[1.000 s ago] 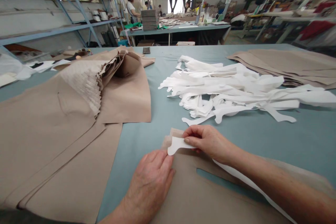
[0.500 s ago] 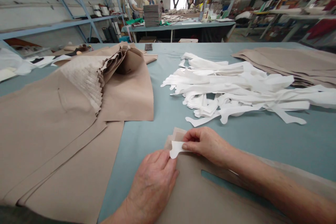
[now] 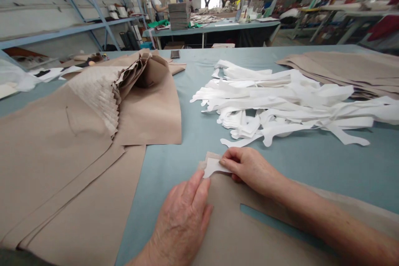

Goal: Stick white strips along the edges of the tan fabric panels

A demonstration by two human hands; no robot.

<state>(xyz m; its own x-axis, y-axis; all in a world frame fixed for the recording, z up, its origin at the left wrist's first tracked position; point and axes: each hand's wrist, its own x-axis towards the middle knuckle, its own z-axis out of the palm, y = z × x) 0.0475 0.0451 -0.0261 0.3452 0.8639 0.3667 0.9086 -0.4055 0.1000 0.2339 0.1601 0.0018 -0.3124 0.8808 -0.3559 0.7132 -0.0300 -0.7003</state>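
A beige fabric panel [image 3: 224,216] with a long slit lies in front of me. Over its upper left corner sits one white interfacing strip [image 3: 212,168] with a curved end. Thumb and fingers of my right hand [image 3: 254,170] pinch this strip; its far part is hidden beneath the hand. My left hand [image 3: 183,212] rests flat on the panel, fingers stretched out, the fingertips touching the strip's curved end. Just beyond my hands lies a loose pile of similar white strips [image 3: 280,95].
Large beige pieces [image 3: 62,166] cover the table's left side, one folded up with a ruffled pale underside. More beige pieces [image 3: 349,70] are stacked at the back right. A small dark object [image 3: 175,54] lies near the far edge. Blue shelving [image 3: 93,4] stands left; people work behind.
The strip's curved end has moved slightly up, towards the panel's top corner. My left fingers have stretched forward from a bent pose onto it. My right hand still pinches the strip.
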